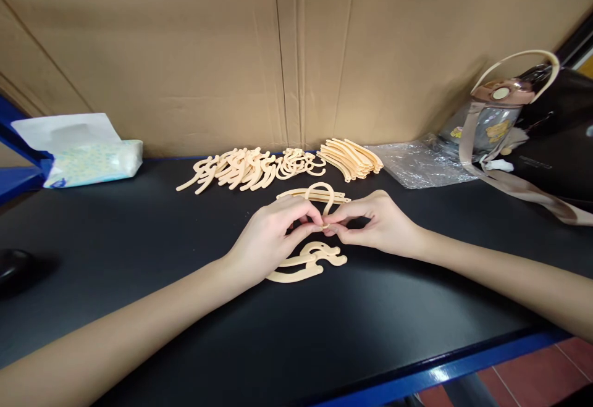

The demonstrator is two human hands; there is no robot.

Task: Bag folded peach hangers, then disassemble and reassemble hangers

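Note:
Above the middle of the dark table, my left hand (271, 229) and my right hand (382, 225) meet fingertip to fingertip. Both pinch the lower end of a beige plastic hanger hook (330, 196), whose curve rises above the fingers. Its base is mostly covered, so I cannot tell whether a second small part is there. Just below the hands lie several loose beige hanger arms (296, 276), partly under my left hand. Behind the hook are a few slim beige strips (340, 197), also partly hidden.
Along the cardboard wall (208, 55) lie piles of curved hanger arms (250, 169), hooks (291, 163) and straight strips (354, 159). A tissue pack (97, 163) is at left, a black mouse (16, 271) at the left edge. Right: plastic bag (412, 163), strapped bottle (495, 123), black bag (556, 141).

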